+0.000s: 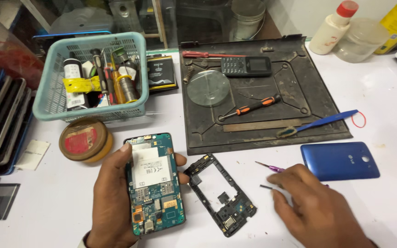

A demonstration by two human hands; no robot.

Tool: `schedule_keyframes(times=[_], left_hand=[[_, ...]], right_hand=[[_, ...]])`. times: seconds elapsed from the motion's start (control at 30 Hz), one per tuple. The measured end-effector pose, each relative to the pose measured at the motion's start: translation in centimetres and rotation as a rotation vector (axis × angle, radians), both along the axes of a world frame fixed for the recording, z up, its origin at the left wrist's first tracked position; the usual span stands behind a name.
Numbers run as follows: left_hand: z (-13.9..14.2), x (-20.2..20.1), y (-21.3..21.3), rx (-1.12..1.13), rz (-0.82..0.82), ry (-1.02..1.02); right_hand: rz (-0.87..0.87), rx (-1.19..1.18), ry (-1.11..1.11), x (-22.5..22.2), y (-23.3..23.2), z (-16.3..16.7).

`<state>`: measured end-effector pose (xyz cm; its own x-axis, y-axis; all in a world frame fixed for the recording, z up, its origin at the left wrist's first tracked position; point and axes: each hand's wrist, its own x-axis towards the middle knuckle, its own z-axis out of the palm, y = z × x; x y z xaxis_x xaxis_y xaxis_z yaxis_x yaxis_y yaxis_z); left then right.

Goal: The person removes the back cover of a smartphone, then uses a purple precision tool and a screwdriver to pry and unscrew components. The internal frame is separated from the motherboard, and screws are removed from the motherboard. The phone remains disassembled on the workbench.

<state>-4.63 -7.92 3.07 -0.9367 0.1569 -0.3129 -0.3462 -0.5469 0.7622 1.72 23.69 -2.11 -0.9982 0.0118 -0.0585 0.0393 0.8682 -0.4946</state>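
Observation:
My left hand (111, 197) grips an opened phone (155, 183), its green circuit board and white shield facing up. A black plastic mid-frame (219, 195) lies on the white table just right of it. My right hand (315, 206) rests low on the table beside the frame, fingers curled over a thin tool with a purple handle (272, 168); whether it grips the tool is unclear. The blue back cover (341, 160) lies right of that hand.
A black work mat (318, 92) holds a round glass lens (208, 88), an orange-handled screwdriver (253, 105), a small keypad phone (246, 66) and a blue brush (322, 123). A teal basket (51, 108) of tools and a round tin (84, 140) stand at the left. Bottles sit back right.

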Motion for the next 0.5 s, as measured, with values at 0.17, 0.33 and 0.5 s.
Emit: schedule_keyframes(times=[0.17, 0.33, 0.5], left_hand=[[0.0, 0.1, 0.0, -0.041, 0.04, -0.029], [-0.3, 0.1, 0.0, -0.01, 0.007, 0.035], [-0.5, 0.2, -0.4, 0.043, -0.005, 0.056]], right_hand=[[0.164, 0.077, 0.27, 2.2, -1.9, -1.2], [0.18, 0.107, 0.175, 2.6, -4.8, -0.9], [0.072, 0.132, 0.084, 1.5, -5.8, 1.6]])
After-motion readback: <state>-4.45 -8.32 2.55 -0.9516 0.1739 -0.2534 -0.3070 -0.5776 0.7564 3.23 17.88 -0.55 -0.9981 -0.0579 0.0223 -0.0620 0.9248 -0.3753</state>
